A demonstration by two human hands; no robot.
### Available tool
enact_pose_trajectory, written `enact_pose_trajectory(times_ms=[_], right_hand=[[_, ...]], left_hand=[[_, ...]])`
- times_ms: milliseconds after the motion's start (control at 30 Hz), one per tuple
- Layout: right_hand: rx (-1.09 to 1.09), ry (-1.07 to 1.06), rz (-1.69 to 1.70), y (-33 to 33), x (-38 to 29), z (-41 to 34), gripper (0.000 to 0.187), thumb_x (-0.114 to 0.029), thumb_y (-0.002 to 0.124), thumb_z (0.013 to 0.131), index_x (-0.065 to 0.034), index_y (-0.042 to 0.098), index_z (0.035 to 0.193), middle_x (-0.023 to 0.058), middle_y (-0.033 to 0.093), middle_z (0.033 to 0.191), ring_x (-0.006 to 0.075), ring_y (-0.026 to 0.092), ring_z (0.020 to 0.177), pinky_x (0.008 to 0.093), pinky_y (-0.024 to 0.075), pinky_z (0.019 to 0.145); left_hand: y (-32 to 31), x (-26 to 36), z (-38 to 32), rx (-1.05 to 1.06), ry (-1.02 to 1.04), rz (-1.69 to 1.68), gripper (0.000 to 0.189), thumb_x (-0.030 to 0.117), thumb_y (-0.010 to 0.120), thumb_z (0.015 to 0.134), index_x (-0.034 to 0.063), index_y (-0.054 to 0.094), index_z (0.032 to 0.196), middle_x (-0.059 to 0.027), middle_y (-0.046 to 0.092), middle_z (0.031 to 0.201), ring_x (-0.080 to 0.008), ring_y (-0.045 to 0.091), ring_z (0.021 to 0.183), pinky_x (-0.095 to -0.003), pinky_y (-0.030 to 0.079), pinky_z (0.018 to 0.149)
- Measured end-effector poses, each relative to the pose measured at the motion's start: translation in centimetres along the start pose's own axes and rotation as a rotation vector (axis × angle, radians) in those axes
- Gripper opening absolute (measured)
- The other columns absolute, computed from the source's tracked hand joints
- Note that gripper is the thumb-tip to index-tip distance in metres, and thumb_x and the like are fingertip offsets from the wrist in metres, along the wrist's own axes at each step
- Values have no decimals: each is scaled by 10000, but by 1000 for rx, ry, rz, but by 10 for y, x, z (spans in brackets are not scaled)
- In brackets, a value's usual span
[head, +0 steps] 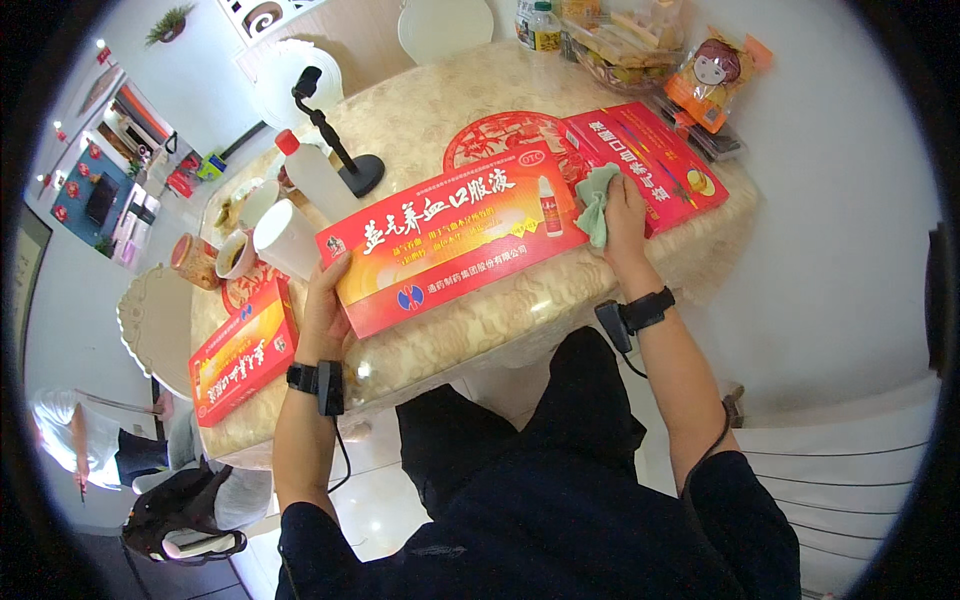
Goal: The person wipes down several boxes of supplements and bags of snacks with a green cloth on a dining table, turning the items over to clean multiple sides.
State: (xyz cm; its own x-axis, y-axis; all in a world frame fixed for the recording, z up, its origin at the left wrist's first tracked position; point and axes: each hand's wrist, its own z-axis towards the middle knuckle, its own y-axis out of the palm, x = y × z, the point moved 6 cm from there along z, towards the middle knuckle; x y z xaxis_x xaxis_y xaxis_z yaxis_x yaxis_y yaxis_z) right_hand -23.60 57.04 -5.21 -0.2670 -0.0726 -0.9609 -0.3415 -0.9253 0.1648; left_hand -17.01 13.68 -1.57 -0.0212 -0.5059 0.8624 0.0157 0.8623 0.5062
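Observation:
My left hand (327, 307) grips the left end of a flat red and yellow cardboard box (457, 232) bearing writing, tilted up over the table's near edge. In my right hand (624, 217) is a crumpled light green cloth (598, 202), close beside the box's right end. A similar box (247, 352) lies on the table to the left of my left hand. Another red box (660, 165) lies at the right, behind my right hand. Black straps with small modules are on both wrists.
On the marble-patterned table (420, 90) stand a black stand (364, 174), a red-capped bottle (319, 176), a white cup (285, 236), a jar (196, 261) and a bowl (235, 255). Food containers (626, 56) and an orange packet (709, 82) are at the back right. A person (97, 442) is at the far left.

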Motion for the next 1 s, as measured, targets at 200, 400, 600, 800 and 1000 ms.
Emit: enact_pose_trajectory(times_ms=[200,400,600,800,1000], right_hand=[[-22,52,252,3,8,7,304,-233,434,1078,3,622,1114,47,641,941,132,585,829,295,486,737],[-4,217,584,1,-6,-5,290,-177,475,1051,1,598,1243,92,671,1091,179,657,982,330,552,819],[-140,306,858,0,4,-6,311,-138,480,1035,9,588,1287,99,671,1127,199,672,1005,331,574,807],[-115,84,390,-9,-6,-4,328,-174,507,1059,8,602,1314,54,674,1081,104,625,904,239,520,750],[-477,-171,-290,13,-72,-47,359,-206,531,1037,9,607,1315,175,625,1304,212,615,1143,340,499,950]], left_hand=[[45,51,-32,-117,408,510,467,21,695,906,10,512,1335,-131,637,1272,-239,632,1174,-368,519,1007],[98,66,-58,-429,807,1239,424,-23,750,828,92,645,1223,-162,651,1307,-331,575,1277,-419,455,1066],[36,30,-69,-191,662,1385,453,-63,727,816,119,670,1227,-168,515,1477,-346,431,1418,-429,387,1133],[7,-24,-80,-38,335,1093,755,-137,639,868,89,367,1535,-205,303,1601,-302,390,1443,-400,385,1150],[-6,-14,-74,34,100,306,717,27,546,984,42,157,1586,-218,321,1581,-301,452,1392,-361,463,1089]])
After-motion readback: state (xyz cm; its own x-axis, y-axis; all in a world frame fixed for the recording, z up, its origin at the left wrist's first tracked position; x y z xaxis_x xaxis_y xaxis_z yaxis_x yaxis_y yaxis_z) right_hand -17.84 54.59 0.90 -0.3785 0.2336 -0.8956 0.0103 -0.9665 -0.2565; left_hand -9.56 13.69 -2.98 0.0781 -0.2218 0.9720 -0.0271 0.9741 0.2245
